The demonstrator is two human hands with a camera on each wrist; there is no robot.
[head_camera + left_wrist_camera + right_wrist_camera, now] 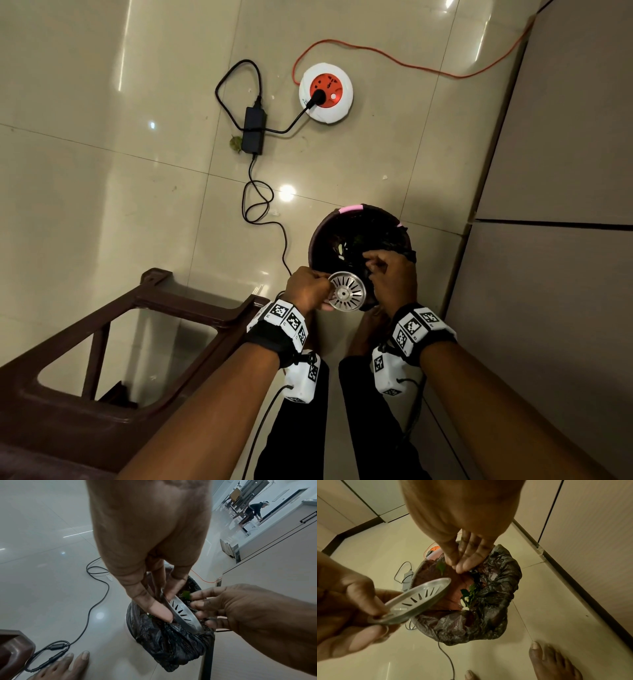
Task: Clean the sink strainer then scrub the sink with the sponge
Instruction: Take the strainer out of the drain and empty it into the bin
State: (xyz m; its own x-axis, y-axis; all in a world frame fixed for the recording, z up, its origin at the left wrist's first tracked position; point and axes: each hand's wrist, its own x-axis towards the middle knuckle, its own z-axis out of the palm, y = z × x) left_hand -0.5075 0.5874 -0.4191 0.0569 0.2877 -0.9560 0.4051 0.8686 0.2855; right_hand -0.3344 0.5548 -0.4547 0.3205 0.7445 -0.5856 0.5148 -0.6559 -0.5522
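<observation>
Down by the floor, from the head view, the left hand (308, 286) pinches the rim of the sink strainer (346, 291), a round slotted metal disc held tilted just above the near edge of a dark bin (356, 240) lined with a black bag. The right hand (390, 274) sits just beside the strainer over the bin's mouth, its fingers bunched together at the tips. On the tiled floor (102, 171) beyond lie a black power adapter (254, 130) with looping cable and a white round extension reel (325, 92) with a red socket face and an orange cord. A brown plastic chair (120, 325) stands to the left, and pale cabinet fronts (565, 137) run along the right.

From the left wrist, the thumb and fingers (154, 608) clamp the strainer (184, 614) by its edge, the disc seen nearly edge-on over the black bag (171, 642). The right hand (248, 615) reaches in from the side, fingertips close to the strainer's slotted face and a small green leaf (186, 594).

From the right wrist, the right hand's fingertips (462, 563) are pressed together in a pinch above the bin; whether they grip anything I cannot tell. The strainer (416, 599) rests in the left hand (351, 608), gripped at its rim. Inside the bag (496, 588) lie green leaves and pale scraps (465, 600). A bare foot (553, 662) stands near the bin.
</observation>
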